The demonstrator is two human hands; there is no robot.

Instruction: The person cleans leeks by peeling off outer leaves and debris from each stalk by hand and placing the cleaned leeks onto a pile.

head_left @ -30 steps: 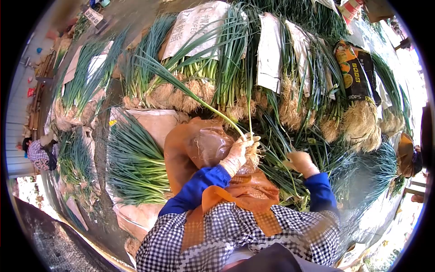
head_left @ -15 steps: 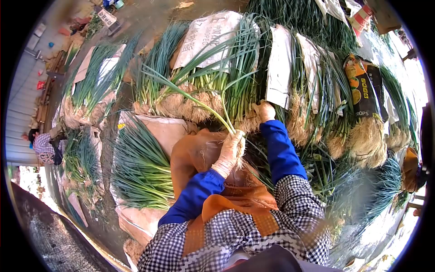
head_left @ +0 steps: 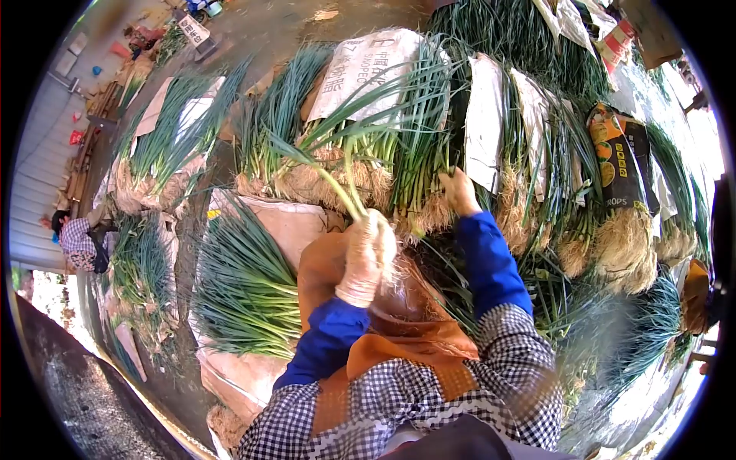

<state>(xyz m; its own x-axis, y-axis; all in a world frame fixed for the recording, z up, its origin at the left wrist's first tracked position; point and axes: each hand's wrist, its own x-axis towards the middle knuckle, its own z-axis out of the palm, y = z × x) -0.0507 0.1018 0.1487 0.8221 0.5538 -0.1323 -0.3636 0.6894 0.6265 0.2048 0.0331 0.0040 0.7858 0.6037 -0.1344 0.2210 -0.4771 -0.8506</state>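
My left hand [head_left: 368, 249] is closed around a few green onions [head_left: 340, 188] above my lap, with their pale roots hanging below my fist. Their leaves point up and to the left, over the pile behind. At the near edge of a pile of green onions [head_left: 414, 172], my right hand [head_left: 460, 192] has its fingers bent around the lower stalks. Which stalk it grips is partly hidden. Below that hand are the pile's straw-coloured roots [head_left: 435, 213]. An orange apron [head_left: 326, 264] covers my lap.
To my left, trimmed green onions [head_left: 241, 284] lie fanned out on a tan sack [head_left: 287, 230]. A printed white sack [head_left: 364, 73] covers the far pile. More rooted bundles [head_left: 625, 238] stand to the right. Another person [head_left: 77, 244] is bent over at the far left.
My left hand has moved slightly left and nearer me with its green onions, now more upright. My right hand has shifted a little right, its fingers now at the stalks above the roots.
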